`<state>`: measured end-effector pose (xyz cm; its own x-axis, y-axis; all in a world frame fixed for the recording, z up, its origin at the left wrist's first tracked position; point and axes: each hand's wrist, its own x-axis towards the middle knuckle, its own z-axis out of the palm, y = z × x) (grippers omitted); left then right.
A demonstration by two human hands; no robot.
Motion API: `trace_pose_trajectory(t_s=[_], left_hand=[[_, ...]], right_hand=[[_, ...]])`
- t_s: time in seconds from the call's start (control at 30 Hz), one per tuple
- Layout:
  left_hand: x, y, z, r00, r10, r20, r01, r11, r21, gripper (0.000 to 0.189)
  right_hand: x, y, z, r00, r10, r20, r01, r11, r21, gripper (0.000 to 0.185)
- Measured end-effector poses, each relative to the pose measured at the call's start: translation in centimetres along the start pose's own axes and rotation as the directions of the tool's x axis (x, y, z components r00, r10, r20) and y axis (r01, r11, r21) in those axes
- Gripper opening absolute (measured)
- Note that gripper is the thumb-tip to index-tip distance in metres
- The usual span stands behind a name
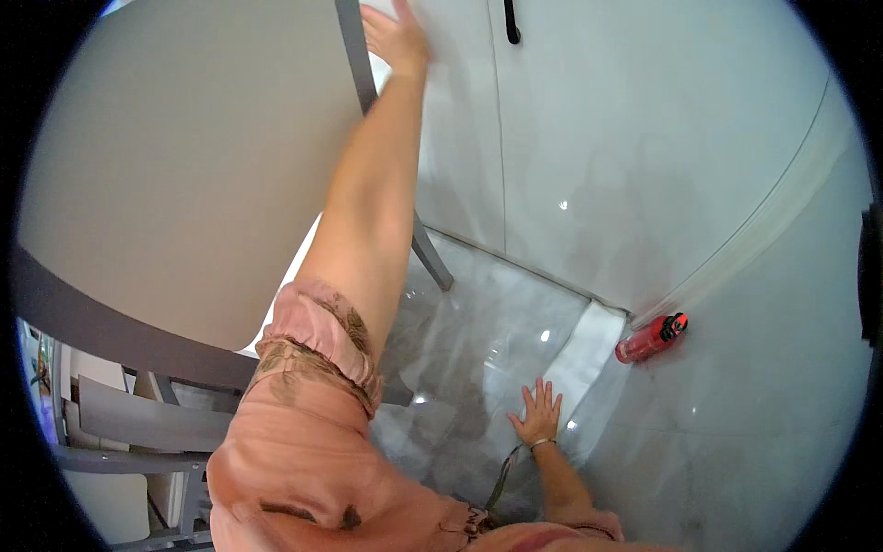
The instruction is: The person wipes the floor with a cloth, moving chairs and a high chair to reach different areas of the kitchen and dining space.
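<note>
My left hand (399, 43) reaches far out at the top, fingers spread, beside the grey frame (357, 58) of a large beige panel and in front of a white cabinet front. Part of it is hidden behind the frame, and no held object shows. Lower down, my right hand (541, 415) is seen from the back with fingers apart and empty, over the glossy marbled floor (455, 372). Whether it touches anything I cannot tell. A thin dark cord or strap (503, 476) hangs near its wrist, which wears a bracelet.
The beige panel (186, 159) fills the left side. A grey leg (431, 259) stands near the cabinet door (621, 152), which has a black handle (511, 24). A red bottle-shaped container (648, 341) with a black top is by the wall corner. Grey chair parts (152, 414) lie lower left.
</note>
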<state>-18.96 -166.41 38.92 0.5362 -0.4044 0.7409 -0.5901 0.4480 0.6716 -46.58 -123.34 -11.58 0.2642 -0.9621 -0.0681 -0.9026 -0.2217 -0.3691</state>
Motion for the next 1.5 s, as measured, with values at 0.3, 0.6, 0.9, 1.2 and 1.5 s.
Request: trace_pose_trajectory(t_s=[0.3,0.6,0.9,1.2,1.5], left_hand=[[-30.4,-0.2,-9.9,0.774,-0.173,0.610,0.599,0.512,-0.616,0.072],[-51.3,-12.1,-27.8,0.347,-0.399,0.849,0.183,0.916,0.356,0.058],[-55.2,-16.3,-33.6,0.235,-0.367,0.900,-0.458,0.775,0.436,0.073],[-54.7,-15.3,-33.9,0.102,-0.480,0.871,-0.491,0.738,0.464,0.073],[-55.2,-15.0,-33.3,0.088,-0.471,0.878,-0.415,0.784,0.462,0.078]], right_hand=[[-0.7,-2.1,0.1,0.999,0.025,0.029,-0.022,0.995,-0.099,0.081],[-0.6,-0.7,-1.6,0.995,0.099,-0.017,-0.097,0.991,0.088,0.071],[11.2,5.4,-4.3,0.885,0.158,-0.438,-0.175,0.985,0.001,0.072],[21.2,1.5,-0.8,0.888,0.365,-0.279,-0.406,0.907,-0.107,0.079],[32.2,-7.2,2.2,0.961,-0.233,-0.149,0.222,0.971,-0.088,0.052]])
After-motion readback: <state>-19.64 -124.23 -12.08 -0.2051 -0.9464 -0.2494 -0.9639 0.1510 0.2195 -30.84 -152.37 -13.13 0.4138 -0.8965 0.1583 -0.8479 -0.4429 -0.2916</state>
